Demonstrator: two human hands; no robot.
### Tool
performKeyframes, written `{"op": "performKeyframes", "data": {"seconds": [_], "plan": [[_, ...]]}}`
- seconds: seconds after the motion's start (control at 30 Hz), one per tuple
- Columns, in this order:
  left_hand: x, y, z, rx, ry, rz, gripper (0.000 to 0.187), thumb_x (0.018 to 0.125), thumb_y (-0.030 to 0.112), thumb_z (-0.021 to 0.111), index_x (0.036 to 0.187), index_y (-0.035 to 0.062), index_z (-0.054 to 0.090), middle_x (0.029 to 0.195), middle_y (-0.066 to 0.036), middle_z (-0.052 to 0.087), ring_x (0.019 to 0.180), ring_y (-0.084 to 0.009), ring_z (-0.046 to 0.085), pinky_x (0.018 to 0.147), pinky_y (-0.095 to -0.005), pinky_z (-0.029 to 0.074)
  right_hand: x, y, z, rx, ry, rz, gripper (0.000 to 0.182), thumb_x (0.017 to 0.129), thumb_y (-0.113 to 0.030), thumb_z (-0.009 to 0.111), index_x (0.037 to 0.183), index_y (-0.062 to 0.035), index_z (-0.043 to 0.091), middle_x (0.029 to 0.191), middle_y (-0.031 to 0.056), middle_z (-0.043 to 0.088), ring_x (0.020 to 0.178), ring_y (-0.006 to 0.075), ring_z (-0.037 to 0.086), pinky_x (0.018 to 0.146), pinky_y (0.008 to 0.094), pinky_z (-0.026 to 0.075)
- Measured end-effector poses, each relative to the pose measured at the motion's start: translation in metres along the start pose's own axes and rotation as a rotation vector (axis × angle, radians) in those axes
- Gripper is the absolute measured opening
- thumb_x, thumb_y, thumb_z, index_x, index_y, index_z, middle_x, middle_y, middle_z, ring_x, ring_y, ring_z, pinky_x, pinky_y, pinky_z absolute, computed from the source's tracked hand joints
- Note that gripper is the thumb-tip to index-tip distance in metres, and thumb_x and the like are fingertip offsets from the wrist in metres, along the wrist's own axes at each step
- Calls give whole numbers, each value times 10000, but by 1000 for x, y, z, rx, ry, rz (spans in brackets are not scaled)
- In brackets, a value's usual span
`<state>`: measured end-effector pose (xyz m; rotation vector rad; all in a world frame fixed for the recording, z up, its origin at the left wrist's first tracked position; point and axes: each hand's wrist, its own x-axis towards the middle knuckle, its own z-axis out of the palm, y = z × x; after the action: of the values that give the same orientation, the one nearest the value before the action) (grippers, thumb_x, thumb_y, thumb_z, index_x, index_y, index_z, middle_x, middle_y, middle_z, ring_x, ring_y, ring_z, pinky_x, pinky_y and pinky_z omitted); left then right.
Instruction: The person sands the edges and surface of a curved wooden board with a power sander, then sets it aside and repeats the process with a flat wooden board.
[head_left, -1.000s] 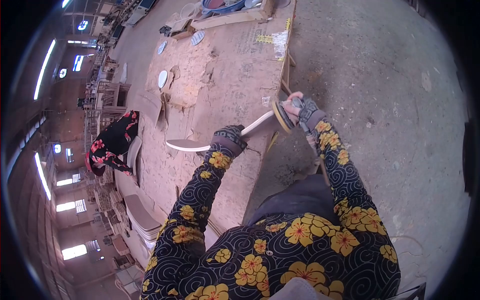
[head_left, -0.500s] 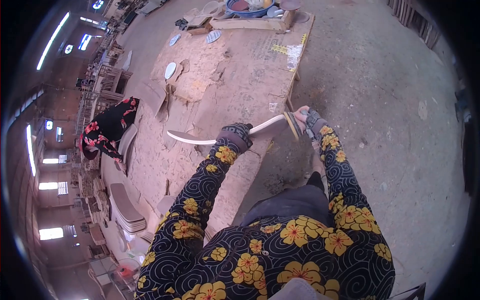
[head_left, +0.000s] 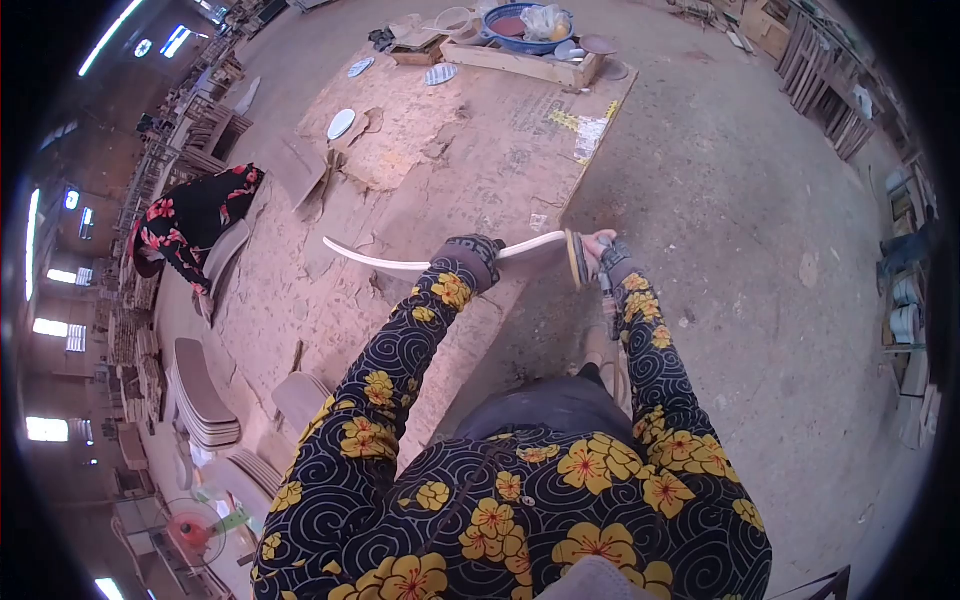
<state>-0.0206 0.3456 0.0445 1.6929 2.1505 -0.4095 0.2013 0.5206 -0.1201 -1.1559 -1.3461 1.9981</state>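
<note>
My left hand (head_left: 480, 258), in a patterned glove, is closed around the middle of a curved wooden panel (head_left: 532, 256) with a pale edge. The panel is held over the edge of the worktable (head_left: 470, 180), its far tip reaching left. In my right hand (head_left: 606, 252) is a disc sander, its round pad (head_left: 575, 260) upright against the panel's right end. My right fingers wrap behind the pad, and a hose-like line hangs below. The sander's body is mostly hidden by the hand.
Round sanding discs (head_left: 341, 123) lie on the worktable. A blue basin (head_left: 545, 45) sits at its far end beside a wooden tray. Stacked curved panels (head_left: 205, 390) stand at left, near a red fan (head_left: 192, 530). Another person (head_left: 200, 215) bends over a panel at left.
The camera view has shifted, showing more of the right side. The panel is turned more edge-on, and the sander stays at its right end, its pad now more upright.
</note>
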Motion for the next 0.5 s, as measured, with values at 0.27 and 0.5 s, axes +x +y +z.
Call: {"op": "performKeyframes", "data": {"seconds": [0.27, 0.5], "plan": [[-15, 8, -12, -34, -6, -14, 440, 872, 257, 640, 1288, 116, 626, 1196, -151, 696, 1123, -303, 665, 978, -413, 528, -27, -67, 23, -657, 153, -459, 499, 796, -401, 788, 1135, -90, 593, 1057, 172, 655, 966, 319, 658, 831, 431, 541], [-4, 1, -4, -13, -5, -30, 434, 859, 241, 647, 1282, 143, 639, 1217, -137, 692, 1136, -292, 663, 976, -407, 535, -96, -86, 95, -1062, 234, -896, 515, 793, -361, 799, 1162, -84, 571, 1209, 174, 555, 1028, 388, 612, 885, 492, 514]]}}
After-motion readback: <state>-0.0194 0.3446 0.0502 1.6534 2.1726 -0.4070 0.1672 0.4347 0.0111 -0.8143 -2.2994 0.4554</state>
